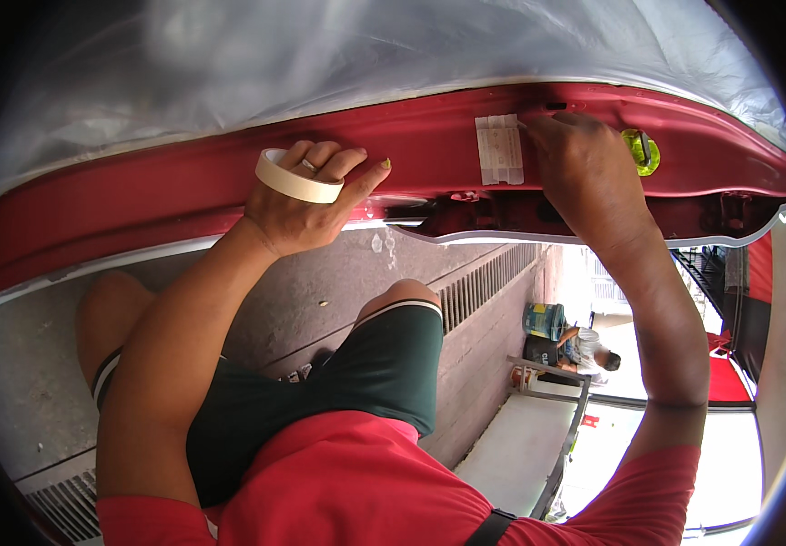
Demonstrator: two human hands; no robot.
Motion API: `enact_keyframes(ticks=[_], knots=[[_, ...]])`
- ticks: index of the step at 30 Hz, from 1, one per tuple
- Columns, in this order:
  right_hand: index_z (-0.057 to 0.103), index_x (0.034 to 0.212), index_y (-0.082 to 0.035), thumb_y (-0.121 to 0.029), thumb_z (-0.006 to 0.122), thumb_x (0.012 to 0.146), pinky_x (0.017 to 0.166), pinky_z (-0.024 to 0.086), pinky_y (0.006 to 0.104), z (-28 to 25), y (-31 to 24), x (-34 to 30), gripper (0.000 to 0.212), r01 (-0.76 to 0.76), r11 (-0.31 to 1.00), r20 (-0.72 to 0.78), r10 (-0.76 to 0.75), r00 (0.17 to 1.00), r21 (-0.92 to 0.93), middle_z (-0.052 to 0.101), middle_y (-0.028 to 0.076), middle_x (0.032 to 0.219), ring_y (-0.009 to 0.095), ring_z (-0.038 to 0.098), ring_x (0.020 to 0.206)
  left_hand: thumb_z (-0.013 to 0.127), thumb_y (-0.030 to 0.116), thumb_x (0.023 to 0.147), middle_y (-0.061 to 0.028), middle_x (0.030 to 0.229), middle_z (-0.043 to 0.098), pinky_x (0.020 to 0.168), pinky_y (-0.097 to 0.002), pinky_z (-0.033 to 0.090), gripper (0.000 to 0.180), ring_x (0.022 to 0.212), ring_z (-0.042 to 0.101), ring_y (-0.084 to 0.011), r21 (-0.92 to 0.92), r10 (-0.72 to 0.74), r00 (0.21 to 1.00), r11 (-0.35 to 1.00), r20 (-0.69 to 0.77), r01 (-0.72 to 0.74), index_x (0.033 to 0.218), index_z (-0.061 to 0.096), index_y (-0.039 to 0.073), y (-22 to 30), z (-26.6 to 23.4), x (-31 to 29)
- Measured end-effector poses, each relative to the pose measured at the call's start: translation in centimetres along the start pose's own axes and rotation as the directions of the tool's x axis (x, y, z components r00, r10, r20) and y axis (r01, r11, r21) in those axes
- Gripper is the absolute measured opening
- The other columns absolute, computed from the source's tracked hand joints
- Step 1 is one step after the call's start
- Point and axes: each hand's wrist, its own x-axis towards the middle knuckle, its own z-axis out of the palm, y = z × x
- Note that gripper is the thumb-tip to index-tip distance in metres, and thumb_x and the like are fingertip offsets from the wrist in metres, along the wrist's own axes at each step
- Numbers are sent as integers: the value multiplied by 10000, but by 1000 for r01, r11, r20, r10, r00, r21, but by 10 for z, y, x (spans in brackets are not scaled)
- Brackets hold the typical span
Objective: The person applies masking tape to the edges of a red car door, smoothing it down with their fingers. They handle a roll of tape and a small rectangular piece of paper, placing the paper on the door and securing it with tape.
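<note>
Left hand [302, 217]: holding tape roll [306, 186], cream, looped around its half-curled fingers; thumb out, hand against red panel [411, 150]. Right hand [584, 168]: fingers bunched at the upper right edge of label [499, 150]; fingertips partly hidden, can't tell if they pinch anything or just press. Label sits on the panel between the two hands, close to the right one.

Containers: teal bucket [544, 319] and black bin [540, 350], far off at right, next to a person [593, 349] in a white top. Contents of both: can't tell.

Writing: label is a white rectangle with rows of faint print, paler strips across its top and bottom ends; too small to read. Sticker [640, 152], round, yellow-green with a dark mark, on the panel just right of the right hand. Bucket has a yellow patch. Clear plastic sheet [365, 55] lies along the panel's far edge.
</note>
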Motion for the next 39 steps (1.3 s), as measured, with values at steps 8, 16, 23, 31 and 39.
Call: enact_keyframes(ticks=[8, 16, 23, 31, 39], knots=[[801, 1135, -49, -25, 682, 960, 819, 622, 532, 1, -5, 3, 213, -92, 996, 70, 91, 993, 10, 790, 220, 973, 438, 769, 905, 834, 134, 845, -13, 1227, 685, 855, -400, 530, 513, 1035, 670, -222, -9, 3, 1000, 1000, -9, -3, 1354, 801, 193, -1, 0, 0], [815, 1079, -59, -72, 767, 979, 692, 640, 430, -17, 1, -6, 111, -130, 965, -137, 164, 977, 226, 816, 181, 945, 353, 802, 782, 836, 134, 826, -7, 1226, 688, 841, -397, 538, 533, 1034, 669, -223, -14, -11, 1000, 1000, 5, 11, 1353, 801, 203, 0, -1, 1], [819, 1126, -16, -73, 827, 1001, 702, 574, 269, 6, -42, -52, 138, -396, 560, -144, 689, 710, 728, 832, 55, 950, 91, 737, 800, 847, 131, 781, -3, 1259, 666, 862, -409, 563, 582, 1043, 658, -231, -36, -52, 999, 998, -7, 52, 1353, 805, 230, 0, -1, 1], [768, 985, -37, -30, 861, 926, 700, 531, 319, 55, -120, -56, 111, -391, 483, -182, 779, 600, 783, 767, 60, 889, 167, 673, 764, 894, 171, 806, -14, 1087, 681, 805, -433, 534, 321, 1000, 654, -246, -284, -172, 984, 947, -42, 153, 1114, 806, 169, 4, -18, 15], [779, 967, -63, 68, 872, 816, 803, 557, 381, 58, -166, -47, 220, -396, 501, -329, 842, 427, 770, 750, 56, 955, 271, 680, 866, 785, -4, 1005, -24, 856, 655, 744, -294, 497, 134, 882, 614, -82, -649, -559, 566, 65, 605, 758, 923, 686, 36, 66, -55, 86]])
